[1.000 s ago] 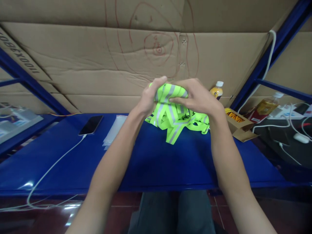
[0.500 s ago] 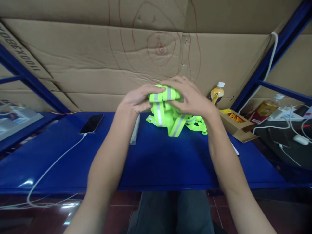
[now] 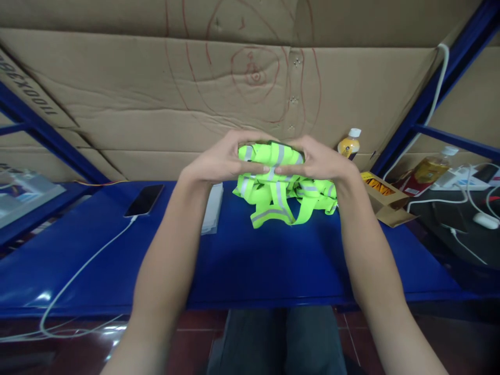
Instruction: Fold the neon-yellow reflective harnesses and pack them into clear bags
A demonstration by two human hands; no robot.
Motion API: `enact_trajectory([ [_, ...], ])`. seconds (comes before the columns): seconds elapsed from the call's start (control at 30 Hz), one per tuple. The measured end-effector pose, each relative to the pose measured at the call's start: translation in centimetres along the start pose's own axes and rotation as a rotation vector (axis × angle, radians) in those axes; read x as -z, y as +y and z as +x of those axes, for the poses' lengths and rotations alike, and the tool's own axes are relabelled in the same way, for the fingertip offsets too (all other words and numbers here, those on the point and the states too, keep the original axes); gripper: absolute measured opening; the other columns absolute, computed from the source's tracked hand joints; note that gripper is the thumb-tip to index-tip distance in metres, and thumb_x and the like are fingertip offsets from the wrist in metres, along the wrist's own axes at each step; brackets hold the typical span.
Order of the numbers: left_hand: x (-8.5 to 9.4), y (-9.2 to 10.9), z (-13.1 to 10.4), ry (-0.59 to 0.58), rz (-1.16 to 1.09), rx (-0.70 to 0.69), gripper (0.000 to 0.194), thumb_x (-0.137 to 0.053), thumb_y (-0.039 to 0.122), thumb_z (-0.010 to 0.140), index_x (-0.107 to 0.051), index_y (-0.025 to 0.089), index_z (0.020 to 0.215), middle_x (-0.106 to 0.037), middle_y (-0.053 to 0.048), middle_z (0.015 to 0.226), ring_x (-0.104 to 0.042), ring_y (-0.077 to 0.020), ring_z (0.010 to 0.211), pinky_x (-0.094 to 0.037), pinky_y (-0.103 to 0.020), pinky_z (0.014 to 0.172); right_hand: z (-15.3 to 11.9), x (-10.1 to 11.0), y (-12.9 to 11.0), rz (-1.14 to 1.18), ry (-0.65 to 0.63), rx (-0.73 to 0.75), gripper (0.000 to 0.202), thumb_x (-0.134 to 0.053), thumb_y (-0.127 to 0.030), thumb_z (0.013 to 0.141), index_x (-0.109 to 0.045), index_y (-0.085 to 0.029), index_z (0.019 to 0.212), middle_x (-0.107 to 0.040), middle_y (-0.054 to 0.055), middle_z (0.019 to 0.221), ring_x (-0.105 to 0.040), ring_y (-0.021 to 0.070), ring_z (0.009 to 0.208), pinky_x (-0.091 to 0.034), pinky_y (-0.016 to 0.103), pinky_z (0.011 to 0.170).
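Note:
A bunched heap of neon yellow-green reflective strap [image 3: 271, 211] with grey stripes lies toward the back of the blue table. My left hand [image 3: 230, 159] grips its upper folds from the left, thumb across the front and fingers behind. From the right my right hand [image 3: 316, 159] holds the same folds in the same way. The two thumb tips nearly meet at the middle of the bundle. Below them, loops of the strap hang onto the tabletop. The fingers behind the bundle are partly hidden.
On the blue table [image 3: 273, 271], a phone [image 3: 144, 200] with a white cable lies left. Flat pale packets [image 3: 213, 208] sit beside my left forearm. To the right are a bottle [image 3: 349, 144], an open cardboard box [image 3: 385, 200] and another bottle [image 3: 427, 169]. Cardboard [image 3: 128, 78] lines the back.
My right hand has shifted from over the top of the strap to its right side, now mirroring my left. More loops have spread toward the front of the table.

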State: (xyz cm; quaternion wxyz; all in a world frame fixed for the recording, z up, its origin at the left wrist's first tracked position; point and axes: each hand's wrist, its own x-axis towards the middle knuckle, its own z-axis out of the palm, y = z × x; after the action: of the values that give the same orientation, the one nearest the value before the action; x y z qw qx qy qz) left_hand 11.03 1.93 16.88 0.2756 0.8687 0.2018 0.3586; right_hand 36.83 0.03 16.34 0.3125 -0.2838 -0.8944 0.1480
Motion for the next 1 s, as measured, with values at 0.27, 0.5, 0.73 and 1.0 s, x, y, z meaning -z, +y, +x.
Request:
enact_trajectory([
  [0.27,-1.8,-0.9,0.5,0.085,-0.583,0.303,0.062,-0.087,0.074,0.085,-0.080,0.016,0.107,-0.079,-0.011,0.095,-0.081,-0.0308,0.095,-0.068,-0.037,0.075,-0.1,0.8,-1.2,-0.337,0.213,0.004,0.028,-0.078,-0.046,0.095,-0.067,-0.021,0.092,-0.066,0.002,0.082,-0.057,0.0214,0.084,-0.044,0.035,0.083],
  [0.5,-1.1,-1.4,0.7,0.309,-0.668,0.452,0.035,-0.094,0.041,0.084,-0.082,0.013,0.101,-0.081,-0.009,0.093,-0.082,-0.0238,0.089,-0.070,-0.031,0.077,1.1,-2.1,-1.3,-0.500,0.233,0.000,0.021,-0.058,-0.021,0.097,-0.067,-0.022,0.115,-0.070,0.015,0.122,-0.062,0.0356,0.116,-0.048,0.049,0.102],
  [0.73,-0.9,-1.6,0.6,0.307,-0.592,0.400,0.038,-0.098,0.017,0.065,-0.081,0.014,0.098,-0.082,-0.009,0.093,-0.078,-0.0210,0.077,-0.065,-0.030,0.069,0.7,-1.6,-1.3,-0.243,0.121,0.030,0.063,-0.082,-0.052,0.089,-0.060,-0.023,0.140,-0.067,0.014,0.144,-0.059,0.0366,0.133,-0.048,0.053,0.116],
  [1.0,-1.2,0.2,0.1,0.252,-0.131,0.062,0.052,-0.099,0.024,0.069,-0.075,0.019,0.114,-0.078,-0.004,0.098,-0.074,-0.0214,0.088,-0.058,-0.031,0.074,0.1,-0.1,-0.7,-0.021,0.106,-0.056,0.069,-0.087,-0.070,0.083,-0.070,-0.020,0.128,-0.075,0.008,0.123,-0.066,0.0274,0.110,-0.055,0.041,0.097],
])
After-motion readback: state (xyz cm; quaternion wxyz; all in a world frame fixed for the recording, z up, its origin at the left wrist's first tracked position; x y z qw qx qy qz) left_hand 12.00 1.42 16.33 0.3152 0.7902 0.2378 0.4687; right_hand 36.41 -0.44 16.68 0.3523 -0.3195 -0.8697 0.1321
